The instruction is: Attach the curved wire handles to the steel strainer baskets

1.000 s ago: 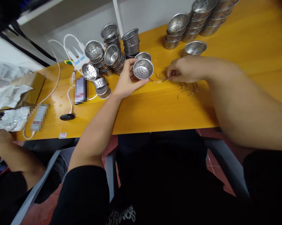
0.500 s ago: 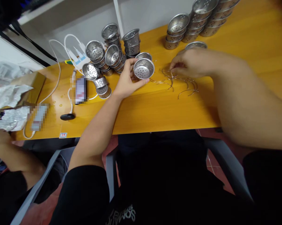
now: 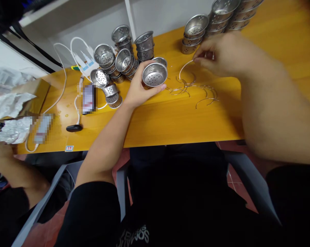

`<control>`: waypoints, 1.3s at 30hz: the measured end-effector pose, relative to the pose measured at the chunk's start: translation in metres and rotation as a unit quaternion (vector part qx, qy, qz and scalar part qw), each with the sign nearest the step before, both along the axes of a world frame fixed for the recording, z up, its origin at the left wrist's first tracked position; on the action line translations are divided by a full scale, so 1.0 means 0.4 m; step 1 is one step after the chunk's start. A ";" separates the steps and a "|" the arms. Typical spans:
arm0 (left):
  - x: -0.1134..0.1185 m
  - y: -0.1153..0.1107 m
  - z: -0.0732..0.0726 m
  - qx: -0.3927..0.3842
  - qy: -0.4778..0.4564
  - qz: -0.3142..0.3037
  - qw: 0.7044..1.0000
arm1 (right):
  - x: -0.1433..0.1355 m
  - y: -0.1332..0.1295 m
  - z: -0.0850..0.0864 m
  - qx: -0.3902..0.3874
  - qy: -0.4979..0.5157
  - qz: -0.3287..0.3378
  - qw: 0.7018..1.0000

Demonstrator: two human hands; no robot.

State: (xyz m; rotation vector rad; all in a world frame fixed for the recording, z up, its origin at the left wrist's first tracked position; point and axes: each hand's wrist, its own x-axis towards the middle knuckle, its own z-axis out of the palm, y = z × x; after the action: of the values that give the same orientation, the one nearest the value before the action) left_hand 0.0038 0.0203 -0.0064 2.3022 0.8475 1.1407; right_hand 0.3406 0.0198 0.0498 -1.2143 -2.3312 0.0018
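Note:
My left hand (image 3: 139,85) is wrapped round a perforated metal cup (image 3: 155,75), its open mouth tilted toward me. Just behind that cup, the rim of another metal cup (image 3: 160,61) shows, mostly hidden. Raised over the table, my right hand (image 3: 214,55) pinches one end of a thin curved wire (image 3: 185,67), which hangs down to the left. Below it, several loose curved wires (image 3: 207,94) lie scattered on the yellow tabletop, between and in front of my two hands.
Stacked perforated cups (image 3: 124,61) stand at the back left, with more stacks (image 3: 196,31) at the back right. A phone (image 3: 88,99), a power strip (image 3: 89,67) and a white cable (image 3: 64,82) lie left. At far left is another person's arm (image 3: 23,168).
My right hand has lifted up from the wire pile, bringing one curved wire with it. In my left hand the cup has shifted slightly left and tilted.

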 end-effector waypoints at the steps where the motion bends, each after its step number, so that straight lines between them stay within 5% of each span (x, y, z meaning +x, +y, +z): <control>1: 0.001 0.000 0.001 -0.004 -0.009 0.004 1.000 | -0.006 -0.009 0.006 -0.007 0.032 -0.004 0.999; 7: 0.004 0.003 -0.012 -0.020 -0.024 0.017 0.999 | -0.048 -0.017 -0.014 -0.067 0.193 0.016 0.979; 12: 0.016 -0.019 0.000 -0.045 -0.031 -0.019 0.998 | -0.092 -0.017 -0.052 -0.064 0.124 0.023 0.990; 19: 0.028 -0.055 0.013 -0.094 0.020 -0.093 0.991 | -0.152 -0.059 -0.053 -0.062 0.100 0.014 0.993; 28: 0.027 -0.054 0.011 -0.072 0.047 -0.078 0.993 | -0.159 -0.074 -0.042 -0.072 0.104 0.105 0.986; 35: 0.028 -0.055 0.010 -0.058 0.056 -0.083 0.993 | -0.184 -0.078 -0.063 -0.193 0.211 0.130 0.950; 39: 0.031 -0.049 -0.003 -0.059 0.030 -0.041 0.997 | -0.150 -0.043 -0.075 -0.156 0.143 0.101 0.972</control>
State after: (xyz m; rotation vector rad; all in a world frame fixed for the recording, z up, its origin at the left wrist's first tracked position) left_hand 0.0164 0.0005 -0.0076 2.2624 0.8106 0.9658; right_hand 0.2805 0.0026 0.0198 -1.0281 -2.2365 0.5945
